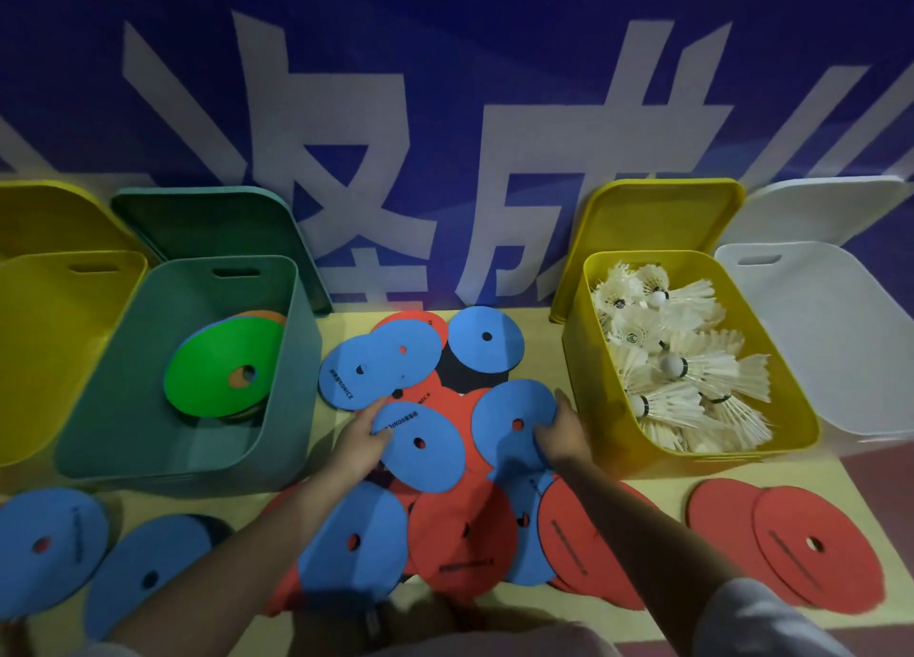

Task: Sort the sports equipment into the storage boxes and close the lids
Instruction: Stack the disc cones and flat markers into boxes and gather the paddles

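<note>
While both hands work the disc pile at frame centre:
Left hand [358, 436]: fingers curled, pinching a blue disc [420, 446].
Right hand [561, 434]: gripping another blue disc [512, 421].
Green box [277, 409]: centre left, open.
Yellow box [591, 409]: right, holds shuttlecocks [677, 359].

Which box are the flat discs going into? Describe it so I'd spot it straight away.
Start at the blue wall banner and look down to its left. The green box stands beside a yellow box; it alone holds discs, with a bright green disc on top.
</note>
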Demonstrator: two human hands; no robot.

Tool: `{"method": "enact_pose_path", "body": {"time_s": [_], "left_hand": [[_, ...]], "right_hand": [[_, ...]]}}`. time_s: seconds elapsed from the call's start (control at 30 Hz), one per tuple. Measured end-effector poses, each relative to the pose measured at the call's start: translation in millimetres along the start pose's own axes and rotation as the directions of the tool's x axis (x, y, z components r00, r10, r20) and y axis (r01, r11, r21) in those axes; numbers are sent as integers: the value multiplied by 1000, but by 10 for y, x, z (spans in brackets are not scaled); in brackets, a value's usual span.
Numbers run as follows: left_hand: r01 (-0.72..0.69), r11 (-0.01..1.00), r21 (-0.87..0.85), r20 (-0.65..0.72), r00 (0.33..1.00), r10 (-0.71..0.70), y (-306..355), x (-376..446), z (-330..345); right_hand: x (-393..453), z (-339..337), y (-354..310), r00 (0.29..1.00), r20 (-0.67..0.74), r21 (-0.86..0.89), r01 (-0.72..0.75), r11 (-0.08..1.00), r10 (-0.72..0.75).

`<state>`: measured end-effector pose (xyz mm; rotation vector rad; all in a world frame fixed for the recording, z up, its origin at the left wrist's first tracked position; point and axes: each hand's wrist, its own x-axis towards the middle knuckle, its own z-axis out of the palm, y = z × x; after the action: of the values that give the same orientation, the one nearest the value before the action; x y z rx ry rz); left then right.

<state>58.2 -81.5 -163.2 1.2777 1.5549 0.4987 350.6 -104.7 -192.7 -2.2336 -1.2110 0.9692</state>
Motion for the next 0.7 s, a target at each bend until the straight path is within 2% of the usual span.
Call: {"method": "enact_pose_path", "body": {"time_s": [0.07, 0.13, 0.23, 0.37, 0.47, 0.6, 0.7], "left_hand": [[25, 999, -45, 12, 1000, -25, 11, -57, 3], [33, 997, -68, 16, 999, -32, 36, -103, 12], [43, 993, -109, -3, 999, -43, 94, -179, 7], [17, 996, -88, -86, 996, -25, 232, -263, -112], [-104, 986, -133, -119, 989, 88, 391, -225, -280], [-270, 936, -227, -195, 954, 228, 703, -225, -577], [-335, 882, -331, -257, 932, 257, 877, -285, -773]], "right_hand": [[-135, 14, -32, 999, 24, 62, 20, 998, -21], [-254, 51, -70, 1000, 30, -16, 2, 1000, -2], [-440, 154, -111, 996, -75, -58, -43, 997, 39], [-636, 223, -256, 973, -204, 235, -56, 970, 106], [-650, 198, -421, 952, -265, 429, -26, 903, 154], [-703, 112, -729, 973, -196, 589, 19, 808, 120], [-724, 121, -997, 987, -151, 675, 70, 735, 45]]}}
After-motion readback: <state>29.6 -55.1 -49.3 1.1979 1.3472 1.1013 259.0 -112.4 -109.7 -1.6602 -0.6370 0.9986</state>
